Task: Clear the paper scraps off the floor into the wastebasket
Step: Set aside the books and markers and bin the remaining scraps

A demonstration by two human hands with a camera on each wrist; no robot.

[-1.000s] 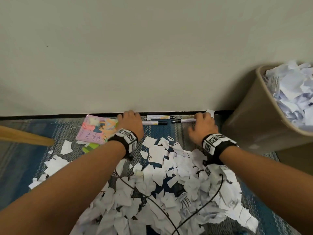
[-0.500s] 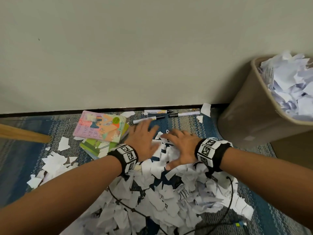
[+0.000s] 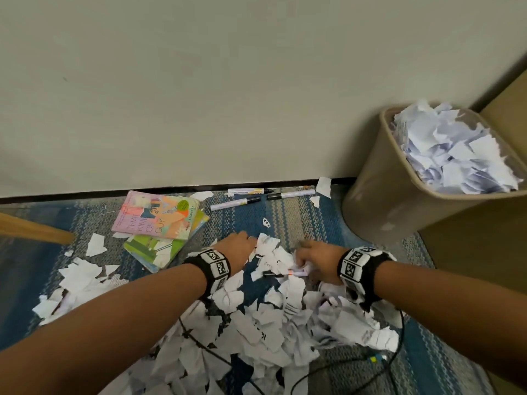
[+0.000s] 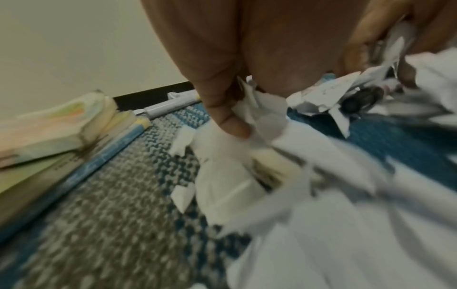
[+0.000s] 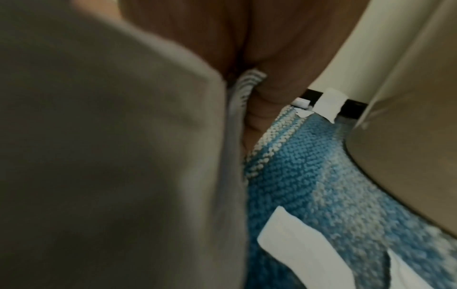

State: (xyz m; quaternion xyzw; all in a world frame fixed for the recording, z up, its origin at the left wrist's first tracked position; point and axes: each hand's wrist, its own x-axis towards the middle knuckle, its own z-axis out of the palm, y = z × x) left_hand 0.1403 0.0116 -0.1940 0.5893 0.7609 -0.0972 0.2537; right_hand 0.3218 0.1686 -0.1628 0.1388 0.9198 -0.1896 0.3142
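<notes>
A heap of torn white paper scraps (image 3: 256, 323) covers the blue-grey carpet in front of me. My left hand (image 3: 248, 245) is at the heap's far edge; in the left wrist view its thumb (image 4: 230, 121) and fingers curl round a bunch of scraps (image 4: 262, 109). My right hand (image 3: 303, 262) is dug into the heap beside it, fingers curled on scraps, with a pen (image 3: 285, 273) lying just under it. The right wrist view is mostly blocked by a blurred sheet (image 5: 111, 156). The tan wastebasket (image 3: 379, 195) stands at the right, heaped with paper.
Three markers (image 3: 248, 195) lie along the black baseboard. Two books (image 3: 156, 215) are stacked left of the hands. A wooden leg (image 3: 34, 230) juts in at far left. Black cables (image 3: 328, 369) run through the heap. Loose scraps (image 3: 323, 186) sit by the wall.
Both hands have pulled back from the wall and markers toward me, raking scraps together, and their fingers have gone from flat to curled on the scraps.
</notes>
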